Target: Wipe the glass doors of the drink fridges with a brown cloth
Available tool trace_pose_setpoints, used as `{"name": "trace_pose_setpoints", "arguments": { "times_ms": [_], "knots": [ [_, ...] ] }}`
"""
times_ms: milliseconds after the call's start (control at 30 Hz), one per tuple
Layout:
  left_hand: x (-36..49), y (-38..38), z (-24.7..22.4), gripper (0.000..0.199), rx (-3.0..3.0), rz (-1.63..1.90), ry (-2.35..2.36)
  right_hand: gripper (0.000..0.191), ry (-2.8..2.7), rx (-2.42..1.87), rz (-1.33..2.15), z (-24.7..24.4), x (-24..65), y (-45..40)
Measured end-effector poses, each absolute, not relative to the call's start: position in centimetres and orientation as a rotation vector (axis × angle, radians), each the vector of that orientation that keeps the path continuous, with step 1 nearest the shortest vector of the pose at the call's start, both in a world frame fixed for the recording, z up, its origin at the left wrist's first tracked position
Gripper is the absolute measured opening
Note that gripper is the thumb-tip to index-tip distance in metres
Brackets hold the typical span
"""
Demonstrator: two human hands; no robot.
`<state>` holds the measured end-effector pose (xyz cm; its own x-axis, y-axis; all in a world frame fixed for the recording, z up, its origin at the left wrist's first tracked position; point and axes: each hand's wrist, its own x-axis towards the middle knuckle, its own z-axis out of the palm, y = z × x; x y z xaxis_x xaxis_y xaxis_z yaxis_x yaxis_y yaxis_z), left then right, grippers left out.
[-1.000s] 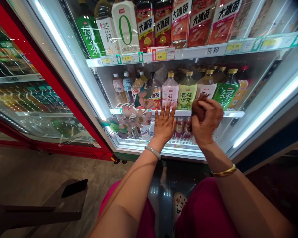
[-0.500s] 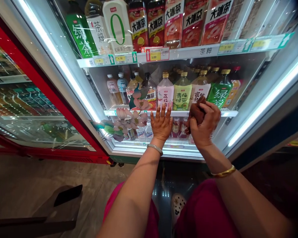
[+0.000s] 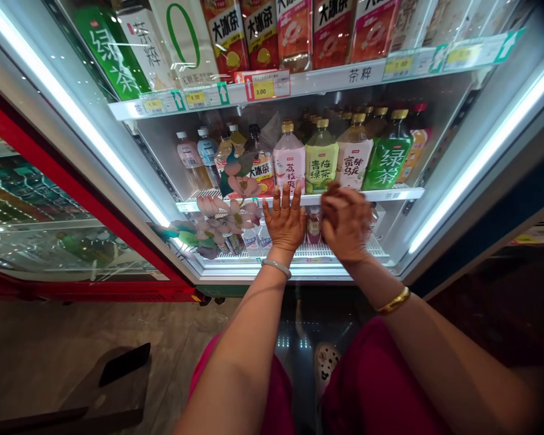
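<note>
the left hand point(image 3: 284, 222) is spreading its fingers wide against the glass door point(image 3: 263, 124), holding nothing; a flower decal point(image 3: 229, 217) is showing just left of them. the right hand point(image 3: 348, 223), blurring, is curling its fingers round a brown cloth point(image 3: 331, 188), mostly hidden under them. bottles point(image 3: 321, 160) are standing beyond the fingertips.

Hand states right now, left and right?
Left hand: open, spread flat, no object visible in it.
Right hand: curled closed, apparently on a brown cloth, mostly hidden, blurred.
</note>
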<state>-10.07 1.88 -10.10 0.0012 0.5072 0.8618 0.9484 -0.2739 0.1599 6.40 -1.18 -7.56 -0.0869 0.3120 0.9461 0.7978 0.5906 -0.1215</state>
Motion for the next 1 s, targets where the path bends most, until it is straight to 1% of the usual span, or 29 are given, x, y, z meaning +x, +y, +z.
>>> {"name": "trace_pose_setpoints", "arguments": {
  "times_ms": [67,133,200,300,367,467,567,633,733,800,900,1000],
  "knots": [
    [-10.0,2.1,-10.1,0.054,-1.758,-1.226,-1.485,0.040,-1.881,-0.859,-0.532,-8.4,5.5,-1.8],
    [-9.9,2.1,-10.1,0.053,-1.715,-1.209,-1.475,0.037,-1.972,-0.794,-0.505,-8.6,5.6,-1.9],
    [-9.8,2.0,-10.1,0.054,-1.701,-1.176,-1.465,0.037,-1.875,-0.810,-0.480,-7.9,6.9,-1.6],
    [-9.7,1.7,-10.0,0.056,-1.708,-1.148,-1.470,0.044,-1.585,-0.880,-0.469,-6.7,8.8,-0.8],
    [-9.7,1.7,-9.9,0.056,-1.715,-1.145,-1.494,0.046,-1.519,-0.920,-0.471,-6.7,8.8,-0.7],
    [-9.7,1.7,-9.8,0.055,-1.714,-1.139,-1.530,0.038,-1.718,-0.929,-0.513,-7.6,7.4,-1.2],
    [-9.7,1.6,-9.8,0.053,-1.705,-1.136,-1.532,0.032,-1.919,-0.799,-0.585,-7.8,7.2,-1.3],
    [-9.6,1.6,-9.8,0.054,-1.711,-1.142,-1.525,0.031,-1.830,-0.795,-0.609,-7.2,8.4,-0.8],
    [-9.7,1.5,-9.7,0.055,-1.720,-1.155,-1.511,0.037,-1.507,-0.910,-0.573,-6.2,10.2,-0.1],
    [-9.7,1.5,-9.7,0.055,-1.722,-1.157,-1.507,0.039,-1.450,-0.942,-0.563,-6.3,10.0,-0.1],
    [-9.7,1.5,-9.7,0.055,-1.733,-1.145,-1.532,0.036,-1.691,-0.914,-0.583,-7.3,8.2,-1.0],
    [-9.7,1.5,-9.7,0.054,-1.730,-1.148,-1.517,0.031,-1.927,-0.773,-0.613,-7.9,7.5,-1.2]
  ]
}}
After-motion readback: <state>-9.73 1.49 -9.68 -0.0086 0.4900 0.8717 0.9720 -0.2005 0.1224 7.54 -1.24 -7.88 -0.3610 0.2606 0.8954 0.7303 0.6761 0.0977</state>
